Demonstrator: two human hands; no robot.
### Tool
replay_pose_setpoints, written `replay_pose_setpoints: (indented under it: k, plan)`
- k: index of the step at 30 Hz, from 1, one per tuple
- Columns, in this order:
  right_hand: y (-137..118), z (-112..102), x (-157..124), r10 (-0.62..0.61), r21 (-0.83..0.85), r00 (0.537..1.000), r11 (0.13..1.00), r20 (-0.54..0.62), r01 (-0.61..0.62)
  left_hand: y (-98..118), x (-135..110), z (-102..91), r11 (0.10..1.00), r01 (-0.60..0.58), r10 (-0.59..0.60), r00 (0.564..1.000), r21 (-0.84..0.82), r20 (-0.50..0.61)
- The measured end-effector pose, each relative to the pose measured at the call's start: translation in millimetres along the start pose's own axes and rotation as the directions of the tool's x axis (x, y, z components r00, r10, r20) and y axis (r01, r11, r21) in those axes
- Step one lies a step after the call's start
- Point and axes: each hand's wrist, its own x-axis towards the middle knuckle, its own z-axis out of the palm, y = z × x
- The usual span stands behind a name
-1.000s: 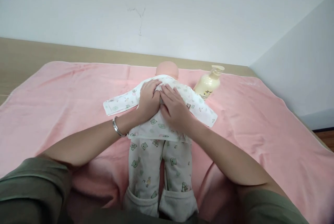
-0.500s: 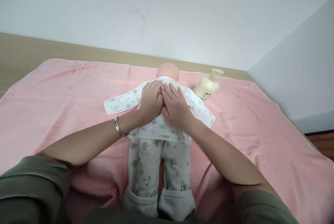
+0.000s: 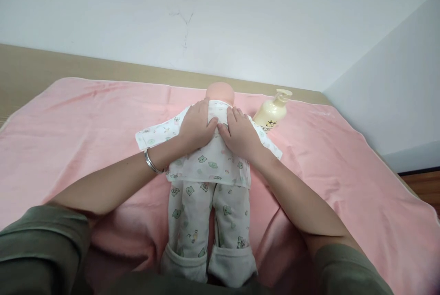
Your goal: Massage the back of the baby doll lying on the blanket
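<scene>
A baby doll (image 3: pixel 220 92) lies face down, its bald head pointing away from me. It wears a white printed shirt (image 3: pixel 209 166) and matching printed trousers (image 3: pixel 228 215) with turned-up cuffs. My left hand (image 3: pixel 197 125), with a silver bangle at its wrist, rests flat on the left side of the doll's upper back. On the right side of the back lies my right hand (image 3: pixel 240 134), its fingers stretched toward the doll's shoulder. Both hands touch the shirt, with a gap between them. The doll's face is hidden.
A cream pump bottle (image 3: pixel 272 111) lies tilted beside the doll's right-hand sleeve. Under everything is a pink blanket (image 3: pixel 85 121) over a wooden surface (image 3: pixel 20 66). A white wall (image 3: pixel 261 24) rises behind, and another wall stands at the right.
My hands have slid apart across the doll's upper back, the left outward to the left and the right outward to the right. The doll and bottle have stayed in place.
</scene>
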Motion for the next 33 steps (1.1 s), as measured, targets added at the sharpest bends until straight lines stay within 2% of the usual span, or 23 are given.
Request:
replay_pose_setpoints:
  k: [3,6,10,13,15,17,20,22,25,29,31,33]
  plan:
    - [-12,0,-14,-0.036,-0.026,0.999,0.999,-0.033,0.035,0,9,-9.7,0.999,0.006,-0.010,0.996,0.049,0.087]
    - [-15,2,-18,-0.114,0.025,0.986,0.993,-0.124,0.118,7,6,-14.3,0.983,-0.047,0.028,0.994,0.179,0.105]
    - [5,1,5,-0.096,0.151,0.985,0.982,-0.142,0.118,20,-12,-12.3,0.940,-0.119,0.104,0.993,0.320,0.063]
    - [20,0,23,-0.063,0.147,0.990,0.986,-0.126,0.082,26,-23,-10.8,0.916,-0.150,0.132,0.988,0.371,0.074]
    - [19,1,21,-0.043,0.114,0.992,0.992,-0.119,0.057,25,-22,-12.4,0.922,-0.158,0.130,0.986,0.354,0.100]
    - [7,2,8,-0.040,0.062,0.991,0.997,-0.130,0.048,21,-14,-15.8,0.939,-0.164,0.132,0.983,0.303,0.125]
    - [-15,4,-15,-0.089,0.009,0.986,0.996,-0.143,0.091,13,1,-20.1,0.967,-0.101,0.063,0.984,0.235,0.165]
    - [-22,5,-20,-0.133,0.030,0.984,0.990,-0.123,0.137,9,7,-20.4,0.975,-0.053,0.015,0.984,0.214,0.177]
    - [-10,5,-4,-0.142,0.116,0.987,0.982,-0.072,0.149,12,2,-17.5,0.967,-0.087,0.054,0.989,0.241,0.138]
    - [19,2,26,-0.059,0.176,0.997,0.982,-0.056,0.068,23,-17,-13.8,0.928,-0.213,0.195,0.977,0.305,0.088]
    - [24,1,29,-0.073,0.151,0.995,0.985,-0.074,0.083,25,-22,-13.9,0.924,-0.238,0.225,0.971,0.298,0.077]
    - [18,1,21,-0.090,0.089,0.992,0.991,-0.091,0.098,23,-19,-15.4,0.941,-0.212,0.199,0.977,0.264,0.077]
